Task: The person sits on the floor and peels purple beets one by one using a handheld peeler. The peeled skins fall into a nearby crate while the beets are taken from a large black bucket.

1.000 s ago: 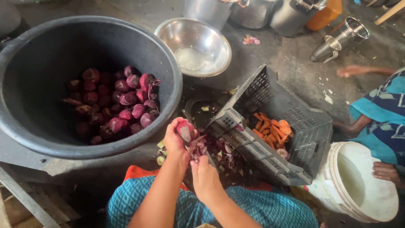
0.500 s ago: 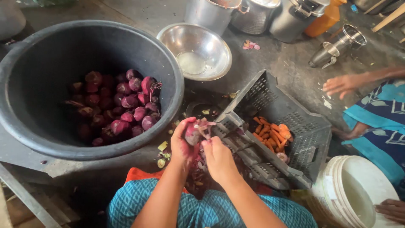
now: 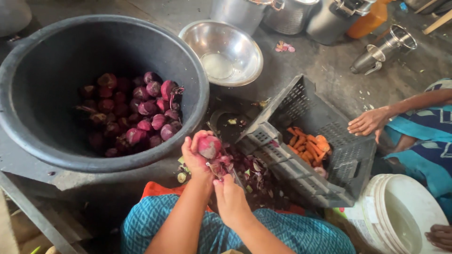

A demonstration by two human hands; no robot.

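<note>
- A beetroot (image 3: 208, 146) is held in the left hand (image 3: 197, 157), just beside the rim of the black tub (image 3: 42, 155), at its 4 o'clock.
- The fingers (image 3: 190, 143) are curled around the beetroot's left and lower sides, clamped on it; its pink top is left bare.
- The right hand (image 3: 230, 200) is seen at 5 o'clock from the beetroot, closed on a small blade that is hard to make out.
- Purple peelings (image 3: 254, 174) are heaped just beyond the right hand.
- More beetroots (image 3: 141, 113) are piled in the tub.
- A grey crate (image 3: 325, 122) with carrots (image 3: 306, 143) is tilted at 3 o'clock.
- Another person's hand (image 3: 369, 122) rests on the crate's far edge.
</note>
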